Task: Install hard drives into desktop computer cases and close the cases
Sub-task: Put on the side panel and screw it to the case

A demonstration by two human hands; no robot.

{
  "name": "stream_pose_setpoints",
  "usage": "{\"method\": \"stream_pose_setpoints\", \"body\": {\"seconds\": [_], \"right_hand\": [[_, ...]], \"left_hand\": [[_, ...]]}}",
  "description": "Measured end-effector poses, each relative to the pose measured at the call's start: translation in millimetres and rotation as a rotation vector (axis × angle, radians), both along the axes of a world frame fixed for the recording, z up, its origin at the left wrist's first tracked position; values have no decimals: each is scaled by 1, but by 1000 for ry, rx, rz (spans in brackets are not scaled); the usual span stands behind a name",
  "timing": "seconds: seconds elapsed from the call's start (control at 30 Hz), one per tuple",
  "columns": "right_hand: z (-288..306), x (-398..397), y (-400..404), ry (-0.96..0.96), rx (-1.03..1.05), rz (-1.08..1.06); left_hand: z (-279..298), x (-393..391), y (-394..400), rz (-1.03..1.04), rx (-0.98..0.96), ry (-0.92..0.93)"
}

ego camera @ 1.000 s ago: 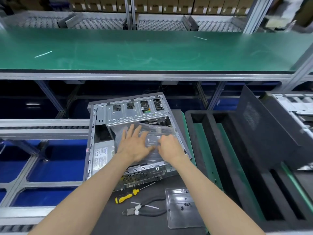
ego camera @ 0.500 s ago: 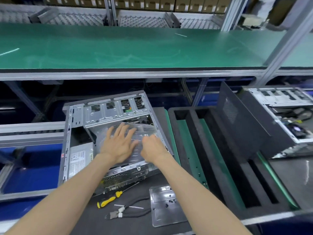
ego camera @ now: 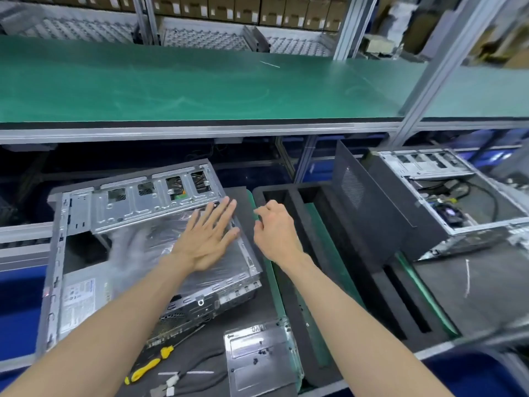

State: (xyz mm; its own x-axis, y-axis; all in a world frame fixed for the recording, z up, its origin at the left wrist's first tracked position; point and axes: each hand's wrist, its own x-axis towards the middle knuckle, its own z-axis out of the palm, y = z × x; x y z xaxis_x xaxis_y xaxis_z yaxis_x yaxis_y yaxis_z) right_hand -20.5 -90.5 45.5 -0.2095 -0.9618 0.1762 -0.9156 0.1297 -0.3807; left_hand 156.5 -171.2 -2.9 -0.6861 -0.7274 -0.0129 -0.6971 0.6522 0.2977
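Observation:
An open desktop case (ego camera: 71, 213) lies on its side at the left, its inside covered by a clear plastic sheet (ego camera: 148, 245). My left hand (ego camera: 207, 233) lies flat with spread fingers on that plastic near the case's right edge. My right hand (ego camera: 274, 230) hovers just right of the case with loosely curled fingers and holds nothing. A dark side panel (ego camera: 369, 202) leans upright in a black foam rack (ego camera: 289, 202). A second open case (ego camera: 446, 193) sits at the right.
A yellow-handled screwdriver (ego camera: 151, 365) and pliers (ego camera: 174, 382) lie in front of the left case. Beside them a metal tray (ego camera: 257, 359) holds small black screws. A green shelf (ego camera: 200, 87) runs overhead, with an aluminium post (ego camera: 423, 81) at the right.
My right hand has lifted off the plastic and moved right, past the case's edge. My left hand has slid right along the plastic. The view has shifted to the right.

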Motion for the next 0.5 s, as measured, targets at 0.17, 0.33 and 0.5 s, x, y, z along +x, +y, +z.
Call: {"method": "stream_pose_setpoints", "body": {"seconds": [0.17,0.33,0.5], "right_hand": [[-3,-55,11,204,66,-170],[3,-122,28,333,107,-374],[15,-183,44,402,277,-645]], "left_hand": [[2,-55,-8,-66,-110,-74],[3,-116,-4,-174,-143,-114],[-3,-163,5,-267,-64,-136]]}}
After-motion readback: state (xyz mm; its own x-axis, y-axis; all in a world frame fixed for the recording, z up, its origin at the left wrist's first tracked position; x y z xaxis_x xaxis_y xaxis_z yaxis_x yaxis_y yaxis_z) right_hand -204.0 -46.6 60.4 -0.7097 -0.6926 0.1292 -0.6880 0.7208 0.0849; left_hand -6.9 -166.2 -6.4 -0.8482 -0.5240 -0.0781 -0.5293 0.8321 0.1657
